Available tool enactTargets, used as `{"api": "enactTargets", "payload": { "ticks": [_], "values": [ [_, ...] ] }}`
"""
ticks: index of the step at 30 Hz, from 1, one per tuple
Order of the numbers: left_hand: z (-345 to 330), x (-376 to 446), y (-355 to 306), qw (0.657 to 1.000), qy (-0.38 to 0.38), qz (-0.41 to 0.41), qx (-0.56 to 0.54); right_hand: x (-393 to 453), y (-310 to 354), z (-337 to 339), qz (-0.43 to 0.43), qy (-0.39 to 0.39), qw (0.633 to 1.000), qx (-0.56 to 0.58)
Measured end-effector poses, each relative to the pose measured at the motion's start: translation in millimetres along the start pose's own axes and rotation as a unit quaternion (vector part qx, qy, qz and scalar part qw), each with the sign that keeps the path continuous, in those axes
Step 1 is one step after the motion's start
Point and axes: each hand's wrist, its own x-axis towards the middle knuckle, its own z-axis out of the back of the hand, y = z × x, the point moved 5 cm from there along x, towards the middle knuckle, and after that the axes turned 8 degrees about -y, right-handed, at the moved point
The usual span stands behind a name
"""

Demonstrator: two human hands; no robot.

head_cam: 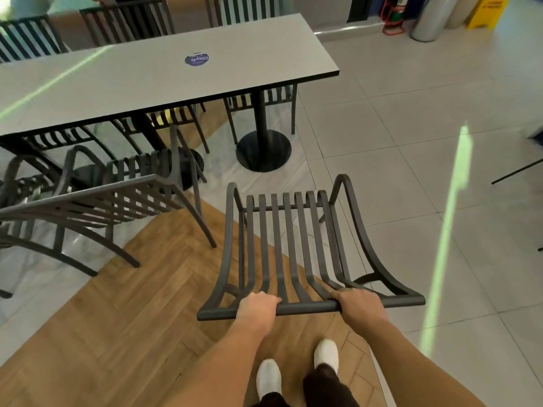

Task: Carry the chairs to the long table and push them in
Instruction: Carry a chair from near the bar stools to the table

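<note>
Short of the long table [164,74], both hands, left hand [258,308] and right hand [360,304], wrapped over the top rail of the black slatted chair [289,248], likely for steering toward the open end spot.

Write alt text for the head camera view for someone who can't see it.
Both hands, left hand and right hand, grip the top rail of a dark slatted chair facing a long grey table. Another slatted chair stands to the left, and more chairs line the table's far side.
</note>
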Motion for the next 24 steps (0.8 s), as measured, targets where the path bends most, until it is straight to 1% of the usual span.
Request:
{"api": "enactTargets", "payload": {
  "ticks": [4,11,14,20,24],
  "values": [
    [24.0,33.6,2.1,1.0,-0.009,0.013,-0.015,43.5,-11.4,15.4,0.017,0.01,1.0,0.0],
    [64.6,100.5,-1.2,0.997,-0.03,0.065,-0.025,129.1,-38.4,46.9,0.055,0.016,0.998,0.006],
    [85.4,130.6,0.0,0.996,-0.05,0.076,-0.023,170.1,-48.5,60.6,0.06,0.019,0.998,-0.005],
    [120.5,185.5,7.6,0.994,-0.061,0.089,-0.021,237.6,-59.7,85.6,0.07,0.027,0.997,-0.036],
    [138.5,214.9,18.4,0.992,-0.066,0.105,-0.034,274.6,-59.9,98.7,0.076,0.032,0.996,-0.032]
  ]
}}
